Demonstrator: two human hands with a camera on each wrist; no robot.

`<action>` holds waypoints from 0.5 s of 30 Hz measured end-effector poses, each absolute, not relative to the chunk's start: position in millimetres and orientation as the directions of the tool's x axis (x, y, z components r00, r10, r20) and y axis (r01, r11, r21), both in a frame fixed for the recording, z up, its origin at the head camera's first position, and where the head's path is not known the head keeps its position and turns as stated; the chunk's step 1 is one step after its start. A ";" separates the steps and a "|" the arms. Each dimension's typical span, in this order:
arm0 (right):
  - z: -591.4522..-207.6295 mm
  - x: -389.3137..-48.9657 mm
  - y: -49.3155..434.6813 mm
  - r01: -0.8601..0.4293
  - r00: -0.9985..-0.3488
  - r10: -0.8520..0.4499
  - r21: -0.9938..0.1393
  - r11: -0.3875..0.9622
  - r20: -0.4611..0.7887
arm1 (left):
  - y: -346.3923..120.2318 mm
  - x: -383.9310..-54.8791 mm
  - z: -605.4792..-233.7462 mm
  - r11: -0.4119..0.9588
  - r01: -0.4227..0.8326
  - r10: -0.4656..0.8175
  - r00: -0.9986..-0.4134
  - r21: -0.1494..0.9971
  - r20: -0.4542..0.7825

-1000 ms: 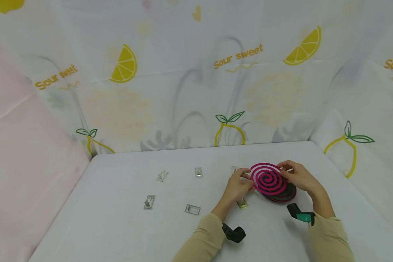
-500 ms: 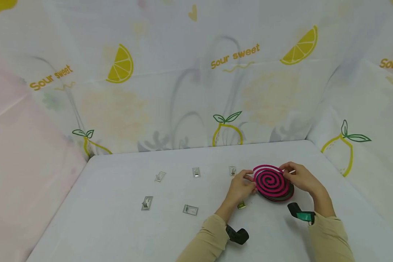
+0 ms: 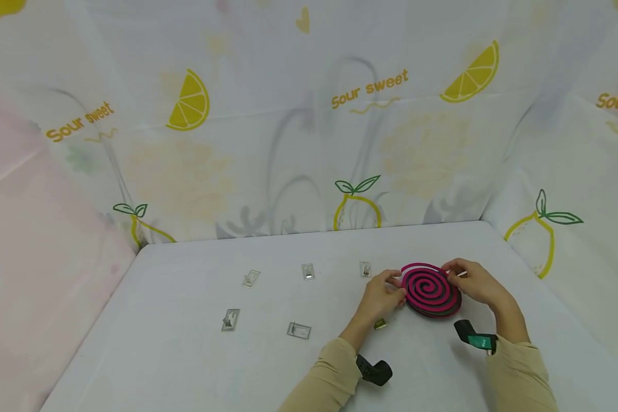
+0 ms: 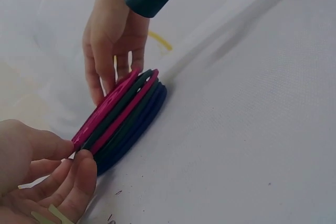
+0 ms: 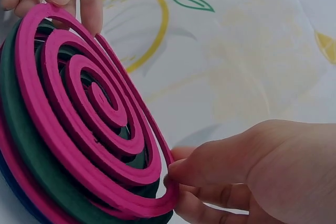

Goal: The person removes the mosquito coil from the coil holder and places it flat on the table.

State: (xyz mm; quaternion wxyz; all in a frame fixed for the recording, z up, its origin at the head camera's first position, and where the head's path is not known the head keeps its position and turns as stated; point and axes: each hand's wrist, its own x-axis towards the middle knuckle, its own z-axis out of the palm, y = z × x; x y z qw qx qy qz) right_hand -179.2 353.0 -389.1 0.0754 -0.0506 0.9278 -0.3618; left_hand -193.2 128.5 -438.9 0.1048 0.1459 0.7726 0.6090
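Observation:
A pink mosquito coil (image 3: 430, 288) lies on top of a stack at the right of the table. Under it show a green coil (image 5: 13, 87), another pink one and, lowest, a blue coil (image 4: 146, 120). My left hand (image 3: 379, 294) pinches the left edge of the top pink coil between thumb and fingers. On the far right side, my right hand (image 3: 472, 281) pinches the coil's outer end, with the thumb on its near face in the right wrist view. Seen from the left wrist, the stacked coils lie slightly staggered.
Small metal coil stands are spread over the white table (image 3: 159, 355): a silver stand (image 3: 230, 320) at left, another stand (image 3: 299, 330) in the middle, several behind. A gold-coloured stand (image 3: 380, 324) sits partly hidden near my left hand. A lemon-print cloth (image 3: 288, 143) rises behind.
The top pink coil has moved down and slightly right until it lines up over the stack. Both hands have moved with it, still pinching its edges.

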 end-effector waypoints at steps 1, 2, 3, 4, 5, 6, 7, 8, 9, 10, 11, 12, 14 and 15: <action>-389.1 -179.2 353.1 -0.040 -0.984 -0.147 -0.674 0.738 -0.104 | 128.3 -193.3 -438.9 0.220 0.102 0.358 -0.934 0.970 0.017; -389.1 -179.3 353.4 -0.041 -0.984 -0.147 -0.668 0.743 -0.103 | 128.1 -193.3 -438.7 0.225 0.106 0.362 -0.932 0.969 0.018; -389.2 -179.1 353.4 -0.043 -0.984 -0.148 -0.664 0.746 -0.102 | 127.9 -193.2 -438.6 0.228 0.108 0.364 -0.931 0.968 0.018; -389.4 -179.1 353.8 -0.044 -0.984 -0.148 -0.662 0.748 -0.103 | 127.7 -193.1 -438.2 0.229 0.108 0.366 -0.930 0.967 0.018; -389.6 -179.0 353.9 -0.044 -0.984 -0.148 -0.661 0.749 -0.102 | 127.5 -192.8 -437.8 0.230 0.109 0.367 -0.930 0.967 0.018; -389.8 -179.0 354.2 -0.044 -0.984 -0.148 -0.661 0.749 -0.103 | 127.2 -192.5 -437.3 0.232 0.110 0.368 -0.930 0.967 0.018; -390.3 -179.0 354.4 -0.042 -0.983 -0.148 -0.661 0.749 -0.105 | 127.0 -192.3 -437.0 0.236 0.119 0.369 -0.929 0.964 0.024; -390.7 -179.1 354.7 -0.043 -0.984 -0.148 -0.662 0.749 -0.104 | 126.9 -191.9 -436.6 0.237 0.118 0.370 -0.929 0.964 0.023; -391.2 -179.1 354.9 -0.042 -0.983 -0.148 -0.664 0.747 -0.104 | 126.8 -191.7 -436.3 0.238 0.117 0.370 -0.929 0.964 0.022; -391.7 -179.2 355.0 -0.041 -0.983 -0.148 -0.666 0.745 -0.105 | 126.7 -191.6 -436.2 0.240 0.119 0.371 -0.928 0.963 0.022; -391.9 -179.2 355.0 -0.039 -0.984 -0.146 -0.669 0.742 -0.105 | 126.7 -191.5 -436.1 0.244 0.121 0.372 -0.928 0.962 0.022; -392.1 -179.4 355.3 -0.037 -0.983 -0.146 -0.671 0.741 -0.107 | 126.7 -191.5 -436.0 0.247 0.123 0.374 -0.927 0.961 0.023; -392.1 -179.7 355.7 -0.032 -0.983 -0.145 -0.676 0.736 -0.112 | 126.9 -191.8 -436.0 0.248 0.118 0.374 -0.927 0.962 0.017; -392.0 -179.8 355.9 -0.029 -0.983 -0.144 -0.678 0.735 -0.114 | 126.8 -192.0 -435.9 0.249 0.119 0.373 -0.928 0.961 0.018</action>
